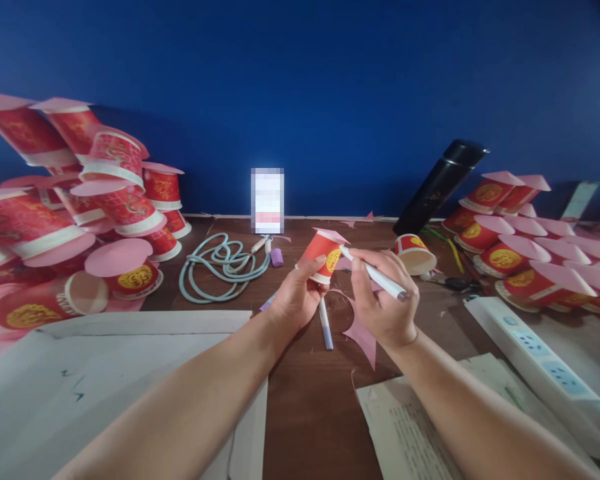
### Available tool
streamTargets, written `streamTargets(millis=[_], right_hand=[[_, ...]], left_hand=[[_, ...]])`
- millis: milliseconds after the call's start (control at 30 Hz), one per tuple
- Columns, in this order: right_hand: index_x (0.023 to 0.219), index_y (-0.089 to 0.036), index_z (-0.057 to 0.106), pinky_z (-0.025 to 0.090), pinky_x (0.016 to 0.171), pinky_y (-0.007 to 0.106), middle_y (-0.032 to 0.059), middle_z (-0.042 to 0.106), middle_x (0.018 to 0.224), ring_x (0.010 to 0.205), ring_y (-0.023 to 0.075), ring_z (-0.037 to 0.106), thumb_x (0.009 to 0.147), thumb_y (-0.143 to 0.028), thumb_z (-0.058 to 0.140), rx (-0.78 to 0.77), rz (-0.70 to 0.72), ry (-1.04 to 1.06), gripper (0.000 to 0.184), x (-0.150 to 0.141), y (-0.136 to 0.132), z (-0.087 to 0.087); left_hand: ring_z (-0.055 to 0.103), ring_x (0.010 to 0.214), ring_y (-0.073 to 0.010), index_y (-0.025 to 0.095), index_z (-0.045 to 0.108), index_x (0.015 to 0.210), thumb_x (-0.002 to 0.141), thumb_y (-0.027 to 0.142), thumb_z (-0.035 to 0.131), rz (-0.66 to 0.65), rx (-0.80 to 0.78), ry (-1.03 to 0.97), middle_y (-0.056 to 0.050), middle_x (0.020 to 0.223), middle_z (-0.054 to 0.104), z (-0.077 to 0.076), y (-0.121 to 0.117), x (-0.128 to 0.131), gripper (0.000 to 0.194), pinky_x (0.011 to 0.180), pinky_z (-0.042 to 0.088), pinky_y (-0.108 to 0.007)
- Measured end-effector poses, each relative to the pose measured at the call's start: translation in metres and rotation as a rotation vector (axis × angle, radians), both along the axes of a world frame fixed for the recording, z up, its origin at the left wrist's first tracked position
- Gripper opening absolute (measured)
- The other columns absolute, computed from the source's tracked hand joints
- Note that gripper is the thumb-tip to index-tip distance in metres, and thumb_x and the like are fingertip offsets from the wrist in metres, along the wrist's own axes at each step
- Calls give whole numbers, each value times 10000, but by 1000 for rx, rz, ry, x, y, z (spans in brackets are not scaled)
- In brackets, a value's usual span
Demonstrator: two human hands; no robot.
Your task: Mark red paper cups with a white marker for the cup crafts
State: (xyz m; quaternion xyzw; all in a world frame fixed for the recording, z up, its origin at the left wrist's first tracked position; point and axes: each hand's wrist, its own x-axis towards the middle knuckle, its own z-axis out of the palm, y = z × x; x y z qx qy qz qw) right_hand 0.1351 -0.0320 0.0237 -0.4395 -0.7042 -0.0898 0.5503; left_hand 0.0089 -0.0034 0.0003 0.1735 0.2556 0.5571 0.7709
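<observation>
Head view, from the left: a stack of pink-topped cups (pixel 125 203), then the left hand (pixel 297 303), which holds a red paper cup (pixel 333 260) by its wall above the table (pixel 305 407). The cup is probably light and easily dented, best held gently round the side. Its long axis is near upright, the pink-covered end up and leaning right. The right hand (pixel 387 310) pinches a white pen (pixel 387 283), likely stiff and smooth, its tip pointing up-left to the cup's upper edge; contact is unclear.
</observation>
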Motion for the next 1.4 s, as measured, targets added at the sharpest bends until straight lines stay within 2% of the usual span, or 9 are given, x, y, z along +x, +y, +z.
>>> streamTargets(millis=[333, 533, 833, 1000, 1200, 1400], right_hand=[[960, -188, 653, 504, 761, 336, 44, 682, 854, 788, 167, 612, 805, -149, 581, -14, -7, -17, 175, 0, 0, -2], [974, -196, 652, 502, 773, 334, 38, 686, 870, 807, 164, 617, 812, -152, 579, -13, -3, -18, 183, 0, 0, -2], [983, -205, 649, 505, 769, 340, 41, 687, 871, 799, 170, 623, 830, -188, 562, -25, -11, -18, 177, 0, -1, -1], [984, -208, 644, 504, 760, 338, 40, 685, 867, 790, 169, 622, 834, -191, 558, -23, -14, -27, 174, 0, 0, -1], [979, -207, 647, 502, 748, 339, 36, 687, 860, 787, 170, 617, 825, -177, 564, -26, -18, -24, 178, 0, 0, -1], [976, -202, 648, 502, 757, 347, 38, 693, 868, 795, 174, 616, 817, -167, 573, -22, -18, -30, 179, 0, 1, -2]], left_hand=[[528, 710, -103, 160, 618, 813, 653, 234, 732, -32, 44, 42, -17, 807, 618, -2, 0, 1, 210, 632, 375, -250], [560, 819, -132, 166, 613, 799, 655, 203, 724, -41, 34, 29, -29, 874, 634, -1, 0, 1, 185, 731, 416, -264], [596, 862, -175, 175, 630, 779, 677, 201, 702, -55, 55, 46, -27, 805, 650, 0, -3, 0, 127, 804, 425, -306], [604, 897, -174, 173, 641, 821, 684, 188, 692, -52, 41, 36, -28, 840, 666, 0, -3, 1, 146, 820, 429, -299], [604, 939, -150, 166, 661, 890, 689, 172, 696, -63, 32, -25, -36, 984, 675, 0, -3, 1, 204, 883, 433, -278], [618, 959, -155, 171, 657, 916, 693, 176, 688, -57, 2, -37, -37, 980, 684, 0, -2, 0, 225, 899, 443, -282]])
